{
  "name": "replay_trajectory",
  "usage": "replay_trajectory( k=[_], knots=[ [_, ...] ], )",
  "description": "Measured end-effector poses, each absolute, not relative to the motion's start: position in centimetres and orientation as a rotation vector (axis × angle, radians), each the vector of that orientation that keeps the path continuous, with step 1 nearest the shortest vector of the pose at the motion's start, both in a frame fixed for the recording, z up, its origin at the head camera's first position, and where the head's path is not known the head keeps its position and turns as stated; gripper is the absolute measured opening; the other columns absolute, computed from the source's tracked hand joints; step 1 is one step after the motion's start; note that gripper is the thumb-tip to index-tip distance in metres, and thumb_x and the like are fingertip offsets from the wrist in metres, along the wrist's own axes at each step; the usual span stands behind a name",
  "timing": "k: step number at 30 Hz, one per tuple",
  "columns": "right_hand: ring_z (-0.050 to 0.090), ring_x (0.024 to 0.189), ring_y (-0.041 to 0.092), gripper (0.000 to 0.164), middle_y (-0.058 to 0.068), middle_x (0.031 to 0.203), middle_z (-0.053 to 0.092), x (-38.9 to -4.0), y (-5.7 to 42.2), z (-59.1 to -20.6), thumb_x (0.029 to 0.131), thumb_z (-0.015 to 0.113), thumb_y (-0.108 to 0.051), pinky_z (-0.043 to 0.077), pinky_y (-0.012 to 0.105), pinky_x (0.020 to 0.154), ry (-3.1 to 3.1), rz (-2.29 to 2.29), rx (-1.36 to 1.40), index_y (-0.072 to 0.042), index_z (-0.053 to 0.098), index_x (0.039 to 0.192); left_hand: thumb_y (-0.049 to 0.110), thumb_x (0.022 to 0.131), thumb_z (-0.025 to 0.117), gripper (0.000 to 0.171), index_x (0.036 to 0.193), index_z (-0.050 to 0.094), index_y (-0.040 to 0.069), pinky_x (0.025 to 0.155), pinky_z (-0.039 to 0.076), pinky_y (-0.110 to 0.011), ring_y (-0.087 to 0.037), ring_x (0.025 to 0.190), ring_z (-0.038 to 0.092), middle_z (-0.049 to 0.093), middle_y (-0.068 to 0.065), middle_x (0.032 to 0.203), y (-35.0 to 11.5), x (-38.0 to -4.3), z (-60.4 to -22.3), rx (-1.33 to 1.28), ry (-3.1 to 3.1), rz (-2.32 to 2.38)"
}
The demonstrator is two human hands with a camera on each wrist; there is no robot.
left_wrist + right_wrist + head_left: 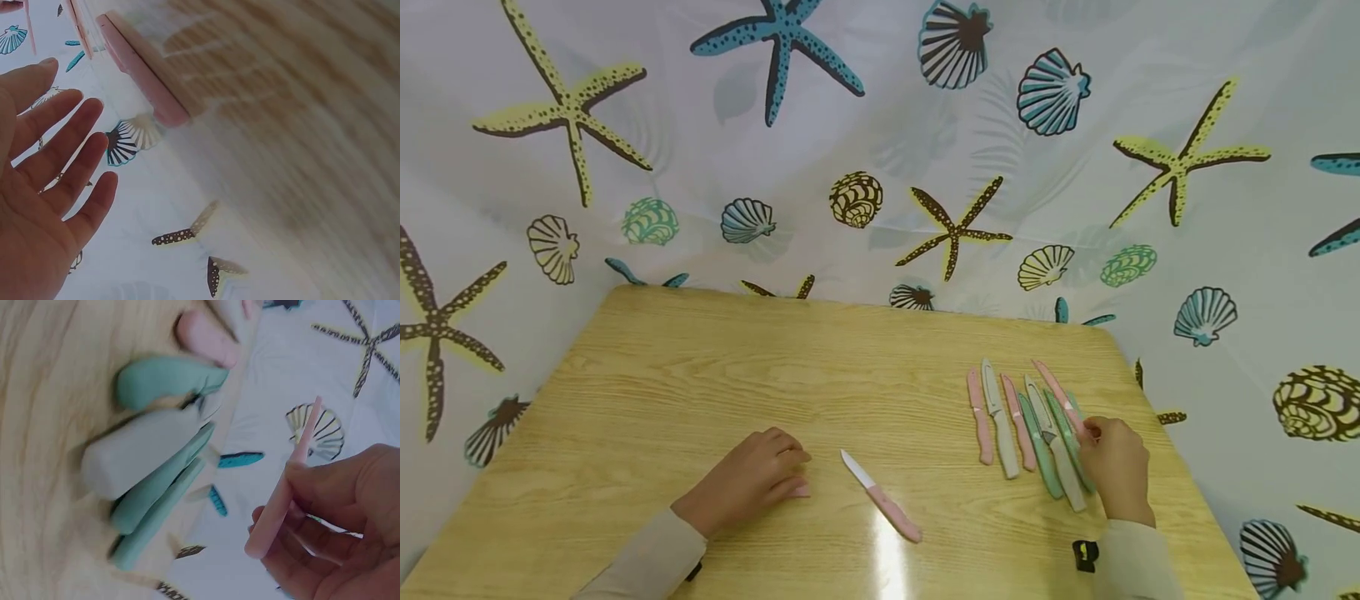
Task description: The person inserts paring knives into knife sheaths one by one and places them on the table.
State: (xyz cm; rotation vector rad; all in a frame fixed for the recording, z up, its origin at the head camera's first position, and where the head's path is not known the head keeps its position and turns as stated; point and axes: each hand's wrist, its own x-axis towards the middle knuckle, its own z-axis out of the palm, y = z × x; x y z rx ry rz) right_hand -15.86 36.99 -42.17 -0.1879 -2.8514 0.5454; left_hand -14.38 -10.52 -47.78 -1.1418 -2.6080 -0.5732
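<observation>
My right hand (1116,467) pinches a pink knife (281,500) between thumb and fingers, its thin end pointing away from me. It is raised beside a row of several sheathed knives in pink, beige and green; a beige knife (140,450) and a green knife (165,381) show near it. My left hand (53,162) holds nothing, its fingers loosely spread, low over the table. Beside it lies a long pink piece (144,75), perhaps a sheath, mostly hidden in the head view. Between the hands rests an unsheathed pink-handled knife (880,496), blade pointing away.
The wood-grain table (737,358) is bordered by a white cloth (820,150) printed with starfish and shells. At the row's left end lie a pink knife (980,421) and a beige knife (1002,421). A small black object (1085,556) shows beside the right sleeve.
</observation>
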Motion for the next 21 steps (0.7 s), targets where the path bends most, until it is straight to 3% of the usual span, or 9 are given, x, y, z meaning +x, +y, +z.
replay_trajectory(
  k=[4,9,21],
  knots=[
    [0.06,0.079,0.046,0.026,0.029,0.089,0.065,-16.0,39.1,-42.4,0.09,0.057,-0.004,0.044,0.059,0.069,-2.89,0.58,-0.387,0.016,0.063,0.105,0.032,0.089,0.069,0.027,0.104,0.07,0.01,0.084,0.05,-0.037,-0.016,0.097,0.058,0.064,0.001,0.101,-10.4,-14.3,-47.7,-1.136,-2.639,-0.597],
    [0.059,0.082,0.048,0.031,0.031,0.094,0.065,-16.6,41.4,-42.7,0.09,0.056,-0.009,0.043,0.055,0.069,-2.951,0.596,-0.555,0.017,0.063,0.104,0.033,0.089,0.068,0.025,0.101,0.071,0.011,0.084,0.05,-0.036,-0.015,0.097,0.057,0.064,0.001,0.1,-10.4,-14.4,-47.9,-1.13,-2.646,-0.617],
    [0.059,0.075,0.048,0.025,0.028,0.079,0.065,-16.7,43.8,-44.5,0.084,0.06,-0.01,0.045,0.061,0.07,-3.033,0.643,-0.626,0.014,0.068,0.083,0.033,0.091,0.065,0.024,0.1,0.071,0.012,0.082,0.05,-0.036,-0.014,0.096,0.056,0.064,0.004,0.098,-10.5,-14.1,-48.2,-1.129,-2.664,-0.585]
  ],
)
